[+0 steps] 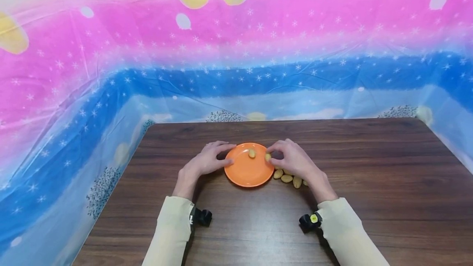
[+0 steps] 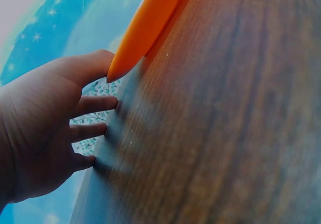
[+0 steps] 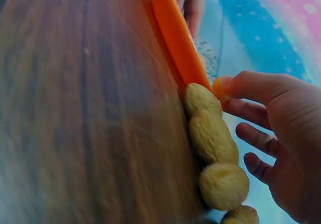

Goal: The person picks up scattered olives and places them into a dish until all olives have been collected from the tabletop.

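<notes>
An orange plate (image 1: 248,171) lies on the dark wooden table. My left hand (image 1: 207,160) holds its left side, the thumb at the rim and the index finger by the far edge. In the left wrist view the plate (image 2: 150,25) shows edge-on beside the thumb. Over the plate's right rim my right hand (image 1: 292,157) pinches a wrinkled yellow-brown oval piece (image 1: 267,157), its exact kind unclear. A similar oval piece (image 1: 251,153) rests on the plate. Several more oval pieces (image 3: 213,136) lie against the plate's right side, partly hidden by the right hand in the head view.
The wooden table (image 1: 255,233) stretches out around the plate. Behind it and along its left side hangs a pink and blue patterned cloth (image 1: 236,40). Each wrist carries a small black camera (image 1: 309,221).
</notes>
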`<act>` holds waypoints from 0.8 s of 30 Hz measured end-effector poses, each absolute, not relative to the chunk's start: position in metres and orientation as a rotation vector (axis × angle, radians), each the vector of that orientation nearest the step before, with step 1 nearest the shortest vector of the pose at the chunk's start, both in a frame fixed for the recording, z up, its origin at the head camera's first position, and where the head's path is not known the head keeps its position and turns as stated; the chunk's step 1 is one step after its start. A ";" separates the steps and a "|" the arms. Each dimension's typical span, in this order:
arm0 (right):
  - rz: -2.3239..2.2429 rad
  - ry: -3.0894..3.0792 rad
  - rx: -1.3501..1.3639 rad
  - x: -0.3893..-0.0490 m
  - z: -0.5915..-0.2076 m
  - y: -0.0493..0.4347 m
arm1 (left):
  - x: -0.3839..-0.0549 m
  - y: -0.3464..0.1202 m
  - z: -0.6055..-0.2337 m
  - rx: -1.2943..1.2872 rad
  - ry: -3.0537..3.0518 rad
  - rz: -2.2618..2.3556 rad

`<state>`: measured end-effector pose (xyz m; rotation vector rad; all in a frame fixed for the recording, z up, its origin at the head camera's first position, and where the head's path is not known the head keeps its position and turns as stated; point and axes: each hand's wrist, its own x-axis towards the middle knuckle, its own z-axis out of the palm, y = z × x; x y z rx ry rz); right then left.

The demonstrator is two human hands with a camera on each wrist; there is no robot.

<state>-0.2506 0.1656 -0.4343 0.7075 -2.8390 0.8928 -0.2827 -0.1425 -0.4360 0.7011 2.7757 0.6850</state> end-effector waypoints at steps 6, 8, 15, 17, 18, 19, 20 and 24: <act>0.867 -2.868 0.684 -0.252 -0.436 0.158 | -0.282 -0.141 -0.435 0.706 2.773 0.684; 0.873 -2.872 0.684 -0.252 -0.437 0.156 | -0.281 -0.142 -0.435 0.703 2.775 0.686; 0.889 -2.877 0.713 -0.253 -0.441 0.152 | -0.280 -0.143 -0.435 0.684 2.778 0.671; 0.897 -2.875 0.724 -0.253 -0.440 0.153 | -0.280 -0.142 -0.435 0.688 2.775 0.678; 0.903 -2.874 0.728 -0.253 -0.440 0.153 | -0.280 -0.142 -0.435 0.683 2.774 0.680; 0.907 -2.870 0.734 -0.253 -0.438 0.154 | -0.280 -0.142 -0.435 0.689 2.774 0.681; 0.915 -2.866 0.738 -0.252 -0.437 0.155 | -0.280 -0.142 -0.435 0.689 2.775 0.680; 0.954 -2.858 0.716 -0.250 -0.429 0.161 | -0.280 -0.142 -0.434 0.701 2.779 0.677</act>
